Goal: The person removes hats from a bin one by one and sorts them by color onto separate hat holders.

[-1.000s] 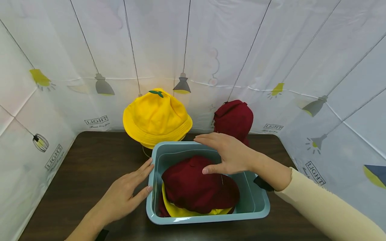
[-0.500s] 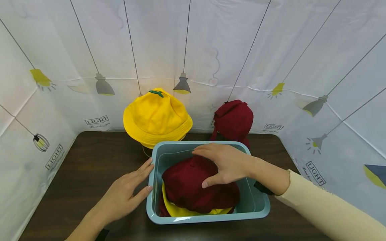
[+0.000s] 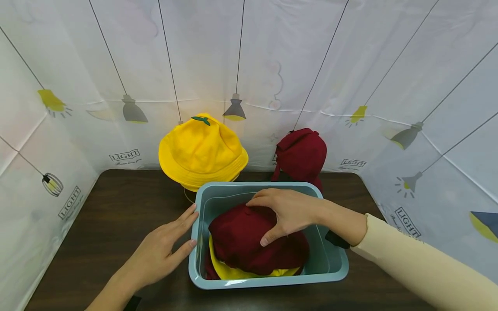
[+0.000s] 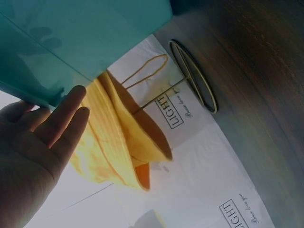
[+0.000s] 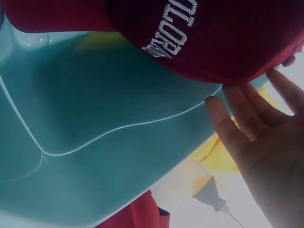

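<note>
A dark red cap (image 3: 241, 246) lies on top of a yellow hat (image 3: 229, 271) inside a light blue plastic bin (image 3: 268, 283). My right hand (image 3: 289, 211) is spread over the cap's crown, thumb on the near side and fingers at the far side. In the right wrist view, the fingertips meet the edge of the cap (image 5: 223, 42), which bears white embroidered letters. My left hand (image 3: 165, 248) touches the bin's left wall with straight fingers. The left wrist view shows those fingertips against the bin (image 4: 109, 28).
Behind the bin, a yellow bucket hat (image 3: 202, 151) with a green leaf hangs on a wire stand (image 4: 194, 78). Another dark red cap (image 3: 305, 155) is propped at the back right. Printed white cloth (image 3: 334, 86) encloses the dark wooden table (image 3: 116, 216).
My right hand has come down from above the bin's far rim onto the dark red cap, its fingers bending slightly. The left hand stays against the bin.
</note>
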The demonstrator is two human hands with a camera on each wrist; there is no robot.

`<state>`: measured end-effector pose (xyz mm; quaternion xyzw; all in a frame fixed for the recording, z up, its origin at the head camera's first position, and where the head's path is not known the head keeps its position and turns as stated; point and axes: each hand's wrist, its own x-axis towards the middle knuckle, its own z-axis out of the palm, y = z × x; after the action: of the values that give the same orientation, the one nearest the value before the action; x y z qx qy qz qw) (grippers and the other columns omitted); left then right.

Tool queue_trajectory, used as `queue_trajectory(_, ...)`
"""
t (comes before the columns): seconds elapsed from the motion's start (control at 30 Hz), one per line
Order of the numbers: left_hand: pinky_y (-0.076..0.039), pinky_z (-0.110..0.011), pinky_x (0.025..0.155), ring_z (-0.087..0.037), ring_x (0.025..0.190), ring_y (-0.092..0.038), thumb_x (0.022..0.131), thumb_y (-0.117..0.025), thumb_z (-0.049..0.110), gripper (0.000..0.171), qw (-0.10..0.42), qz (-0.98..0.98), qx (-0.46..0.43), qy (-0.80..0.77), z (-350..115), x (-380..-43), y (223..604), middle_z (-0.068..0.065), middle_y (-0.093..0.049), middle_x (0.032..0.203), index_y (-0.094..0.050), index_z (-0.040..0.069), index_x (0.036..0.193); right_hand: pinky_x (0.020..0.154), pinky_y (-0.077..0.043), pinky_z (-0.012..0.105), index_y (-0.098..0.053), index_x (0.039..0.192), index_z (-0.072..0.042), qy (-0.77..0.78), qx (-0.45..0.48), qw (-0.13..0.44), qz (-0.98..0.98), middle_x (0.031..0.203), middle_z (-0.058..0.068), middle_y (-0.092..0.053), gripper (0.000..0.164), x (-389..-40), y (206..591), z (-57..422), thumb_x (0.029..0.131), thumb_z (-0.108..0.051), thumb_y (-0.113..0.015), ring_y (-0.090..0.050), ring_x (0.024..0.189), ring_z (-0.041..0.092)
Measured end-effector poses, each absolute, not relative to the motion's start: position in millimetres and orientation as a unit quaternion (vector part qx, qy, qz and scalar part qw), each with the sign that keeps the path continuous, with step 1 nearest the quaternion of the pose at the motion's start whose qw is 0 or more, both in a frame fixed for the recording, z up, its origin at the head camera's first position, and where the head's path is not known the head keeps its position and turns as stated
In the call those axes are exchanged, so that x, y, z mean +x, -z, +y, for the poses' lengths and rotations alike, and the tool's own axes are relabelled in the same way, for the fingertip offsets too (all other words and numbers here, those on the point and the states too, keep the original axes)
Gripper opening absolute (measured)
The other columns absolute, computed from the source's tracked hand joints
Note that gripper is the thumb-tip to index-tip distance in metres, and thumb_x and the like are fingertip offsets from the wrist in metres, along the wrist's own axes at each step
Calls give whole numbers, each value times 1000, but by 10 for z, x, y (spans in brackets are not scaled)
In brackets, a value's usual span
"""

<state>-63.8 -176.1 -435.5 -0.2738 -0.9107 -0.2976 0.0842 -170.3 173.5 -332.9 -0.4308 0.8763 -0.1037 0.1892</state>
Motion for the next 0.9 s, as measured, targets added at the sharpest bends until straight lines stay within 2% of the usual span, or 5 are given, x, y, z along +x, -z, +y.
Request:
queue_trajectory(0.37,-48,-60,107,-27,145,-48,107,-60,34,62,81,-913,-269,295,-1766,-622,4353,2,-31,170,-41,13,162,107,-50,40,-63,142,-16,133,-435,200,868,136,-6,-66,81,-1750,3370,1709,75,-56,-86,-58,121,13)
queue_trajectory(0.9,-48,-58,107,-26,145,-48,107,-61,32,63,93,-910,-278,293,-1760,-626,4364,1,-30,170,-39,14,163,98,-54,38,-67,134,-15,158,-421,205,869,125,-8,-68,60,-1753,3352,1726,84,-43,-85,-60,108,12)
